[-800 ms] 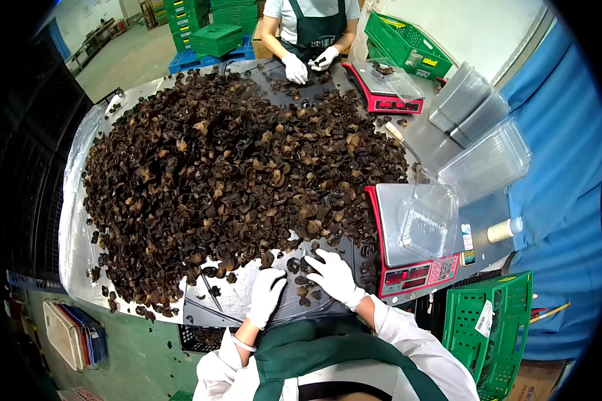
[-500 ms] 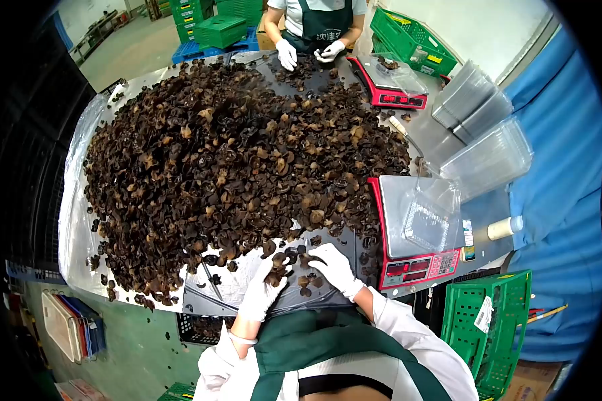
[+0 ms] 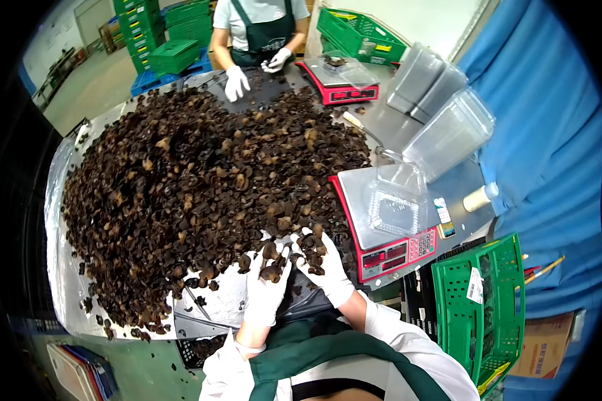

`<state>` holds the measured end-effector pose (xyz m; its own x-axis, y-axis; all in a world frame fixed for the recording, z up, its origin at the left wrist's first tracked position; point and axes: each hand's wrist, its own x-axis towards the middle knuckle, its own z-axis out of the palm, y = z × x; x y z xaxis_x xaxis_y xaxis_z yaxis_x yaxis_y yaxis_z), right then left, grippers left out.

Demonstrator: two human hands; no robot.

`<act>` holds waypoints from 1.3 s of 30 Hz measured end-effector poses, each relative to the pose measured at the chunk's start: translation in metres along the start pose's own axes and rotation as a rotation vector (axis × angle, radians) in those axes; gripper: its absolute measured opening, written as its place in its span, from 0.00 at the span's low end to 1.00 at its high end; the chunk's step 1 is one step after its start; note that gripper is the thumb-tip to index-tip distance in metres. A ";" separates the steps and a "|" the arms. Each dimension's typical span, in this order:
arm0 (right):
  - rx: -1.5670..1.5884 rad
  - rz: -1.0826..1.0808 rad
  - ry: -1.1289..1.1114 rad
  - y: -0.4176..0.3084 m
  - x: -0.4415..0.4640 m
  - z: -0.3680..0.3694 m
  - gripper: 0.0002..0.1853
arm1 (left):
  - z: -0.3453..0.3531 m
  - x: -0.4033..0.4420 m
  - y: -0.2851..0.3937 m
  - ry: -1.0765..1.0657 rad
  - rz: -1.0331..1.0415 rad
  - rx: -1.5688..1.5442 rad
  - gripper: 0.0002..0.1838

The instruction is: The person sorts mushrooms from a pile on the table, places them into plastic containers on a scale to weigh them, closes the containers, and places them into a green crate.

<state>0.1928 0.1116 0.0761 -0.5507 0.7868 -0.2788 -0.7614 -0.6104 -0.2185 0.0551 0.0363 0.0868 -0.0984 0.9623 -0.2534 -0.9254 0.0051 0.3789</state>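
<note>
A wide heap of dark brown fungus pieces (image 3: 201, 180) covers much of the table. At its near edge my left hand (image 3: 267, 284), in a white glove, is cupped palm up around a few dark pieces (image 3: 272, 272). Just to the right, my right hand (image 3: 326, 267), also gloved, has its fingers curled around more dark pieces (image 3: 312, 248). The two hands are close together, with a narrow gap between them. Right of them stands a red scale (image 3: 383, 217) bearing a clear plastic box (image 3: 396, 212).
Across the table stands a co-worker (image 3: 261, 33) in white gloves, beside a second red scale (image 3: 341, 81). Stacked clear boxes (image 3: 448, 134), a phone (image 3: 444, 217) and a whitish bottle (image 3: 480, 198) lie at the right. Green crates (image 3: 478, 307) stand below the table's right edge.
Both my hands have gathered up pieces and turned inward, closer together. The view has swung to the right. One of the co-worker's hands has moved apart from the other, toward the heap.
</note>
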 end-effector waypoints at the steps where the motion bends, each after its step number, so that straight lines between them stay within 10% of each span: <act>1: 0.000 -0.015 0.000 -0.003 -0.004 0.005 0.17 | -0.009 0.005 -0.007 0.023 -0.021 -0.017 0.19; 3: 0.012 -0.107 0.223 -0.009 -0.014 0.020 0.19 | -0.007 0.010 -0.015 0.042 -0.048 -0.032 0.19; 11: 0.031 -0.146 -0.133 -0.086 -0.025 -0.015 0.21 | 0.055 0.047 -0.067 0.084 -0.243 -0.307 0.17; 13: -0.069 -0.238 0.189 -0.116 -0.043 0.030 0.20 | 0.077 0.064 -0.080 0.064 -0.242 -0.261 0.17; 20: -0.089 -0.297 -0.072 -0.219 -0.023 -0.030 0.19 | 0.134 0.110 -0.140 -0.033 -0.278 -0.202 0.18; 28: -0.040 -0.260 -0.114 -0.273 -0.033 -0.032 0.22 | 0.143 0.134 -0.186 -0.341 0.227 1.158 0.19; 39: -0.372 -0.187 -0.076 -0.281 -0.036 -0.063 0.21 | 0.155 0.113 -0.178 -0.114 0.056 0.939 0.09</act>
<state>0.4480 0.2492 0.0883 -0.4495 0.8830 -0.1353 -0.6828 -0.4373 -0.5853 0.2653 0.1861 0.1288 -0.0512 0.9883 -0.1437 -0.2430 0.1272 0.9617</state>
